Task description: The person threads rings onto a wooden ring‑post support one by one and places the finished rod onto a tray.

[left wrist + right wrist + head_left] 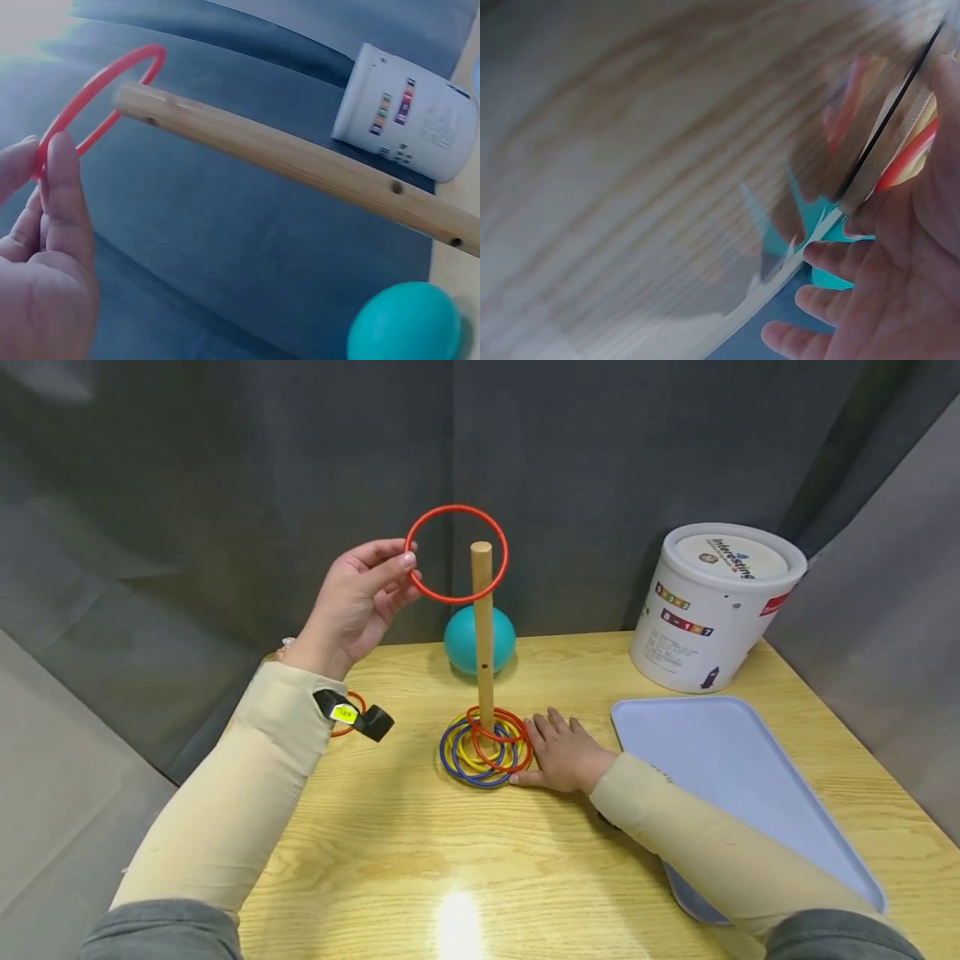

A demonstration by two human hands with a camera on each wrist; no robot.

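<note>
Where grey curtains (225, 485) hang, a wooden table (390, 852) stands.

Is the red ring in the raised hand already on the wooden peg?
Not yet. The left hand pinches the red ring in the air, level with the top of the wooden peg, whose tip shows through the ring but is not threaded.

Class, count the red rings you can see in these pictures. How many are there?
4: one red ring in the left hand, two stacked around the peg, one partly hidden behind the left sleeve. More may be hidden.
</note>
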